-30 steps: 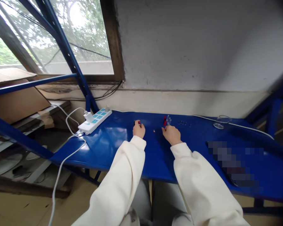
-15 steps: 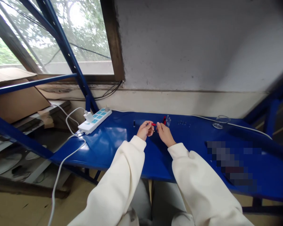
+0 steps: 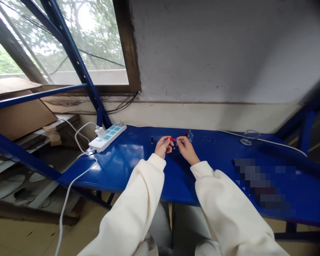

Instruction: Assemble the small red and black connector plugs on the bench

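Note:
Above the middle of the blue table, my left hand pinches a slim red stick-like piece, which may be part of a pen; it is too small to be sure. My right hand is closed at the piece's right end, thumb and fingers pressed together there. Just behind my right hand lie several clear tubes beside a small red piece, partly hidden by the hand. A short dark cylinder stands to the left of my left hand.
A white power strip with a plug and cable sits at the blue table's left end. Several tiny clear pieces lie right of the tubes. Farther right are a clear round object and a blurred-out item.
My right fingertips have shifted slightly and more of the red stick-like piece shows between my hands. Less red shows beside the clear tubes. The table items stay in place.

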`<act>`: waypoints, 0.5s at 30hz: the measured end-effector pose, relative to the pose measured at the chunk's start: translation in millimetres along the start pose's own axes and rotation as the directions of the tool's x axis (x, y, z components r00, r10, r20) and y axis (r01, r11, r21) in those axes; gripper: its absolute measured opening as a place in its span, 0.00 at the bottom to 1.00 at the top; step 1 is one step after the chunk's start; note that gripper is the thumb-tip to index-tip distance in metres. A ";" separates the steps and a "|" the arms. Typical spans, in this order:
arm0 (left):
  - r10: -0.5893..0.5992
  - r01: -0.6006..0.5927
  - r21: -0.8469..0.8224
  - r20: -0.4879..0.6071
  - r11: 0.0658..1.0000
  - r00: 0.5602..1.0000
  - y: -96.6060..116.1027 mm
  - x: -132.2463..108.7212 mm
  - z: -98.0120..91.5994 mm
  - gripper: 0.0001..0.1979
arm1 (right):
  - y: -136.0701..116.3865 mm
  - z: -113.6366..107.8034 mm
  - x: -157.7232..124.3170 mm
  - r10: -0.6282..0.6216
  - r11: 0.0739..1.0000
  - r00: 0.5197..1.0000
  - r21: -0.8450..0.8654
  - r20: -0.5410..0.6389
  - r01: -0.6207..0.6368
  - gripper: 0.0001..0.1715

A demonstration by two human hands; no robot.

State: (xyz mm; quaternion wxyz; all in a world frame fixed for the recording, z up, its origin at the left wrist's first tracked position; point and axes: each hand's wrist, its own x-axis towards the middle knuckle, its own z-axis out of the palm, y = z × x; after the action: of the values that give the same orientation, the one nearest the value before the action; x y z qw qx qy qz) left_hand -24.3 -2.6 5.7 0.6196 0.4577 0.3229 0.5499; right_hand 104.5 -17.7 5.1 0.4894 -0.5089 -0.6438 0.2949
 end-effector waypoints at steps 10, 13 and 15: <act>0.008 -0.018 0.135 0.077 0.991 0.997 -2.3 -1.2 -0.2 0.20 | 2.7 -3.9 0.3 -0.121 0.983 0.992 -0.136 0.038 0.125 0.15; 0.035 -0.041 0.174 0.039 0.984 0.999 -1.2 -1.9 1.0 0.19 | 2.6 -6.8 1.6 -0.144 0.969 0.987 -0.194 0.065 0.154 0.14; 0.060 -0.058 0.189 -0.007 0.980 0.998 -0.7 -1.7 1.5 0.18 | 2.4 -8.7 2.5 -0.138 0.953 0.986 -0.259 0.098 0.160 0.14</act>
State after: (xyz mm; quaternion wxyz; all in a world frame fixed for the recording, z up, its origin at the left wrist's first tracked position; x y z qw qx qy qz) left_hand -23.0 -4.6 5.4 0.5549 0.5200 0.3637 0.5379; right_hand 113.4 -15.7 6.9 0.4118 -0.5080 -0.7329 0.1877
